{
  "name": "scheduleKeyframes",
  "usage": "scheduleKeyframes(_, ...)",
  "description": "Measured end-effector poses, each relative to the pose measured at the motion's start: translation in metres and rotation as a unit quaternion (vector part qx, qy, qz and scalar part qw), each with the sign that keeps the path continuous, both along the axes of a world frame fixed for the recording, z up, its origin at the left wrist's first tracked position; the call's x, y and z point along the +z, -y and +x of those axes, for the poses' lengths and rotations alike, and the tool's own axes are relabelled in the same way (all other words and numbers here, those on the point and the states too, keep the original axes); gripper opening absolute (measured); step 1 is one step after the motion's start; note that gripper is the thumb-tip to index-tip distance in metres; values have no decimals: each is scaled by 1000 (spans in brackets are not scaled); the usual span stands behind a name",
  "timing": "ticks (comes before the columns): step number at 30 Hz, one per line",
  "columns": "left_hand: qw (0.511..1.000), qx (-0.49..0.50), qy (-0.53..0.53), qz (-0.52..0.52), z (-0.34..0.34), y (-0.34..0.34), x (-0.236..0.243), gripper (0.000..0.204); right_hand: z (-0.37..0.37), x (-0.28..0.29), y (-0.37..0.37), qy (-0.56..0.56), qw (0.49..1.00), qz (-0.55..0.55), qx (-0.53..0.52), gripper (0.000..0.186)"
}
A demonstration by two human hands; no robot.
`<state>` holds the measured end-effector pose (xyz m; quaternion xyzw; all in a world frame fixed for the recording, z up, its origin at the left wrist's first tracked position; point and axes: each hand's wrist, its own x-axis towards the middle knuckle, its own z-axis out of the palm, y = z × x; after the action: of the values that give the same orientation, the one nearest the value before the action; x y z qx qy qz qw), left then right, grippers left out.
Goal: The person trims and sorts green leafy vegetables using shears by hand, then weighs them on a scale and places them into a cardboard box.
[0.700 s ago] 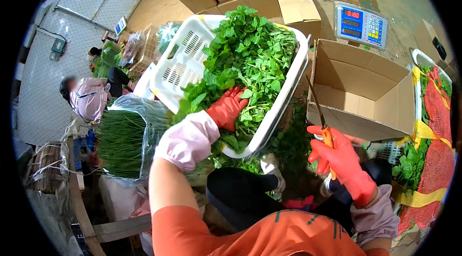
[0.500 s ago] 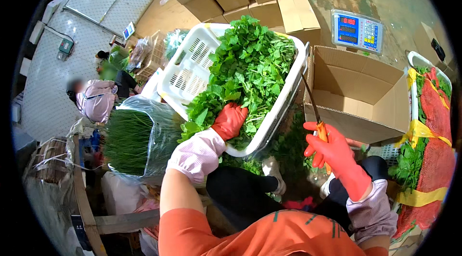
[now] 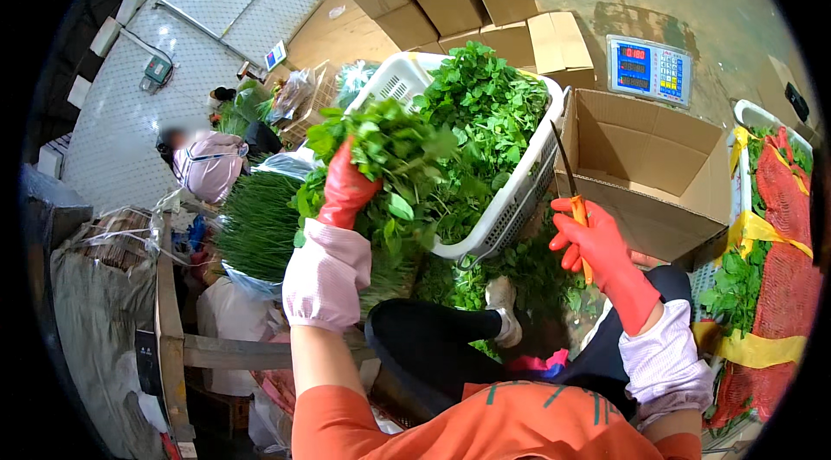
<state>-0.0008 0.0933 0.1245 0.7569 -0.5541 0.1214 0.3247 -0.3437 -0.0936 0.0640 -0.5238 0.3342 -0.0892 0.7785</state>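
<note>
While the person sits low among produce, seen from above, their left hand (image 3: 346, 187), in a red rubber glove with a pink sleeve cover, has its fingers clamped around a bunch of leafy green herbs (image 3: 385, 157). The bunch is lifted just over the near left corner of a white slatted plastic crate (image 3: 519, 200). Its stems run down through the fist toward the person, and its leaves fan up and away, so its long axis points roughly from the lap toward the crate. The right hand (image 3: 593, 239), also red-gloved, is closed on the orange handle of a knife (image 3: 567, 179). The thin blade rises up and slightly left along the crate's right wall. That knife hand lies to the right of the bunch, well apart from it, with the crate's corner between them; the left hand is the nearer one. The tilted crate is heaped with more of the same loose greens. Right of it, an open cardboard box (image 3: 658, 166) looks empty. A digital scale (image 3: 649, 69) sits beyond it. At far right, a second crate (image 3: 753, 118) holds greens beside red mesh bags (image 3: 792, 235). At left, a clear bag (image 3: 260, 226) holds thin chive-like stalks.
</note>
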Motion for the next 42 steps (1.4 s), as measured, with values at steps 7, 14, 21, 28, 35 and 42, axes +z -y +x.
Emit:
scheduleKeyframes(7,997,47,39,-43,37,-45,36,36,8,-2,-9,15,1000,-19,-14,37)
scheduleKeyframes(14,943,16,-290,-160,-45,-105,38,34,17,-7,-17,24,998,-59,-23,39)
scheduleKeyframes(21,731,-137,-638,-200,-152,-118,2,33,22,12,-39,164,966,-159,-117,39)
scheduleKeyframes(28,507,-267,-802,-172,-220,-55,-88,33,37,-8,-61,111,962,-238,-69,38)
scheduleKeyframes(35,842,-1,-536,63,-274,-19,-148,65,-45,-204,-36,203,930,-305,-7,28)
scheduleKeyframes(42,820,-57,-569,-23,-302,-33,-141,51,-54,-142,-64,164,984,-65,31,26)
